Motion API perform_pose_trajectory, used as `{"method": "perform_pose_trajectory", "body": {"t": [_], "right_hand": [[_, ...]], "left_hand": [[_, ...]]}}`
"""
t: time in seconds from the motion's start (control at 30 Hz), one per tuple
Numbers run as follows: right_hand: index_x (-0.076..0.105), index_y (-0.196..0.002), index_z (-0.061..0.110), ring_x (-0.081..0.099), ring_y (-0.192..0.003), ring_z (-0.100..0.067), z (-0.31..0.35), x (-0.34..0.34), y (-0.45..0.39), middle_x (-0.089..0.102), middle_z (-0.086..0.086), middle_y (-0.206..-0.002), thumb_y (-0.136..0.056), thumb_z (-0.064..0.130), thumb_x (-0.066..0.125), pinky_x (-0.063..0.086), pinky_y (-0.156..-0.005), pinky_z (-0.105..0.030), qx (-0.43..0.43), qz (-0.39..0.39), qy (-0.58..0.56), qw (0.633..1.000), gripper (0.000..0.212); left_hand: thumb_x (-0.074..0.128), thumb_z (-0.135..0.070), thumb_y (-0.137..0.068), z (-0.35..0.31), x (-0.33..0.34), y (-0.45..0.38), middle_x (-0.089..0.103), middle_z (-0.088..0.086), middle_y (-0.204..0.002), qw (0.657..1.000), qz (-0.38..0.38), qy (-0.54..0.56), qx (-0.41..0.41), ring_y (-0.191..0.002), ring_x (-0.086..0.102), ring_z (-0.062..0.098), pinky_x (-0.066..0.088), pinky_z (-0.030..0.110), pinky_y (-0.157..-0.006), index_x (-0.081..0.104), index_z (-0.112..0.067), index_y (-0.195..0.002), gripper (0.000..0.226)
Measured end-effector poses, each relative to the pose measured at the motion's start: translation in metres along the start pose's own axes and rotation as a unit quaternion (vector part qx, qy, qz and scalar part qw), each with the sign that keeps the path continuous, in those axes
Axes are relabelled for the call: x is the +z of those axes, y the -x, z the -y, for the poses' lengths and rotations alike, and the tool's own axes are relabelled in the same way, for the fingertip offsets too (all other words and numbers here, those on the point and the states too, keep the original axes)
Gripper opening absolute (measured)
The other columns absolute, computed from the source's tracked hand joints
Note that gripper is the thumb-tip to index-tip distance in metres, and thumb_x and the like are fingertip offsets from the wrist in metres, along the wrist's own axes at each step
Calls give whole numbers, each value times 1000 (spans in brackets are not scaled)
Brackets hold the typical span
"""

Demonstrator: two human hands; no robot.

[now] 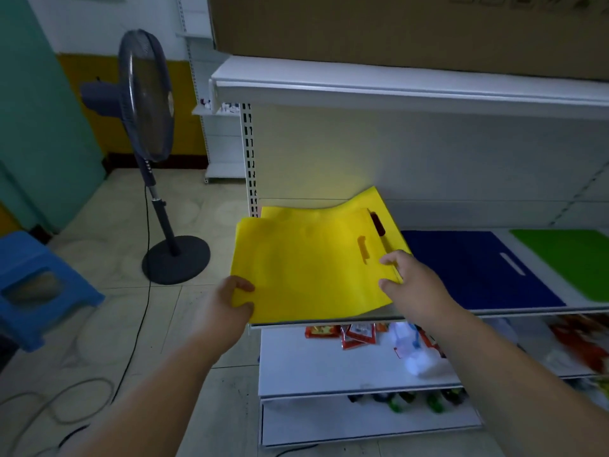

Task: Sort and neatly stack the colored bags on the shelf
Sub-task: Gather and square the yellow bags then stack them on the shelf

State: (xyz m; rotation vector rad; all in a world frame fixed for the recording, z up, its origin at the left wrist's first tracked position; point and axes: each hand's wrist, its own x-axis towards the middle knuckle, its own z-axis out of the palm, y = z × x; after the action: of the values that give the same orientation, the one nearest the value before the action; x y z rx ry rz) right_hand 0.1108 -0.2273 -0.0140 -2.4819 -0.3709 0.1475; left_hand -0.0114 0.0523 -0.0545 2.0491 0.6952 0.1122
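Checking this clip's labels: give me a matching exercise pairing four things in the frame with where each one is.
Things:
1. yellow bag
2. blue bag
3. green bag
4. fan

Places:
A. on the floor, left of the shelf
B. far right on the shelf
C. held by both hands, left and right
D. flat on the shelf, between the other two bags

Pairs: 1-C, 2-D, 3-B, 4-A

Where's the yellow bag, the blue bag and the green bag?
yellow bag (306,278): head view, middle of its top face.
blue bag (468,268): head view, flat middle.
green bag (570,255): head view, flat middle.
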Motion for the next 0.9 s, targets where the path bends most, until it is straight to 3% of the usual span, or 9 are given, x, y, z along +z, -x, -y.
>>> {"method": "perform_pose_trajectory", "body": {"t": [0.07, 0.17, 0.33, 0.43, 0.63, 0.8, 0.9], "right_hand": [[52, -125, 36, 62, -75, -24, -7, -3, 5, 65, -5, -89, -97, 29, 54, 53, -66, -43, -40, -17, 28, 999, 28], [53, -135, 34, 58, -62, -19, -24, -18, 24, 66, -3, -72, -100, 32, 49, 48, -58, -38, -96, -110, 41, 988, 36], [52, -139, 29, 65, -79, -24, -83, -68, 59, 73, -3, -92, -100, 30, 48, 49, -65, -32, -77, -233, 34, 969, 39], [53, -139, 25, 67, -85, -27, -147, -112, 82, 73, -4, -103, -99, 32, 48, 41, -65, -28, -49, -276, 60, 958, 41], [48, -143, 27, 65, -96, -31, -290, -224, 140, 68, -8, -121, -98, 38, 45, 54, -75, -41, 35, -329, 56, 942, 46], [53, -139, 22, 66, -87, -31, -391, -300, 177, 69, -10, -117, -99, 30, 51, 49, -66, -34, 92, -389, 84, 913, 41], [54, -138, 24, 65, -101, -30, -448, -330, 187, 66, -7, -125, -99, 33, 50, 53, -78, -39, 143, -407, 62, 900, 41]], "left_hand": [[56, -16, -94, 1, 7, 8, 58, 3, -80, 998, -45, -33, 19, -61, 58, 25, 50, 38, -56, 55, -36, -98, 21], [52, -23, -97, -11, 27, 27, 58, -1, -77, 991, -108, -65, 48, -62, 58, 22, 52, 40, -58, 53, -37, -108, 18], [48, -30, -100, -64, 95, 63, 56, -4, -69, 984, -125, -50, 118, -58, 54, 15, 38, 30, -47, 55, -36, -117, 19], [49, -33, -100, -108, 157, 76, 58, -3, -62, 980, -102, -44, 167, -54, 55, 17, 38, 33, -44, 55, -38, -121, 23], [49, -32, -100, -212, 307, 118, 58, -7, -65, 966, -30, -30, 255, -53, 56, 14, 48, 37, -47, 53, -36, -129, 30], [49, -30, -100, -283, 423, 145, 57, -2, -62, 949, 37, -17, 312, -49, 53, 16, 42, 36, -44, 52, -36, -131, 32], [51, -30, -99, -320, 489, 150, 56, -4, -61, 936, 66, -27, 344, -50, 52, 14, 38, 31, -43, 53, -35, -131, 32]]}}
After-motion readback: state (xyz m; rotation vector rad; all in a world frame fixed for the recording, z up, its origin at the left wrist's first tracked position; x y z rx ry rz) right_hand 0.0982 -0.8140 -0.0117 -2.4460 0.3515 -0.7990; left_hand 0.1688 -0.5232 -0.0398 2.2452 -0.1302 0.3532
